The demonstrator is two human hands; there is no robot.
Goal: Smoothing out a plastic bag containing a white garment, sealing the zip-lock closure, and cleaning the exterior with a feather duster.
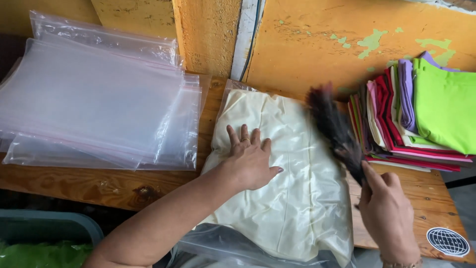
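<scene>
Left hand lay flat, palm down and fingers spread, gripping nothing, pressed on the upper left part of a cream folded cloth sealed inside a clear plastic bag. A ring showed on one finger. Right hand was closed around the handle of a dark, bristly duster brush, whose blurred head reached up and left over the upper right part of the bagged cloth. The bag lay lengthwise on a worn brown wooden table, its far edge close to the wall and its near end hanging past the table's front edge toward the person. Bare wood showed as a narrow strip left of the bag and a wider patch to its lower right, under the right hand, where a round dark sticker sat near the corner. Just right of the brush head, a stack of folded cloths in lime green, purple, red, pink and white lay fanned out, edges stepped, close to the bag's right side. Well to the left, a pile of empty clear zip bags covered the table's left part, its right edge near the bagged cloth. Behind all stood a peeling orange-yellow wall. Below the table's front edge at left, a grey-green bin held green material.
</scene>
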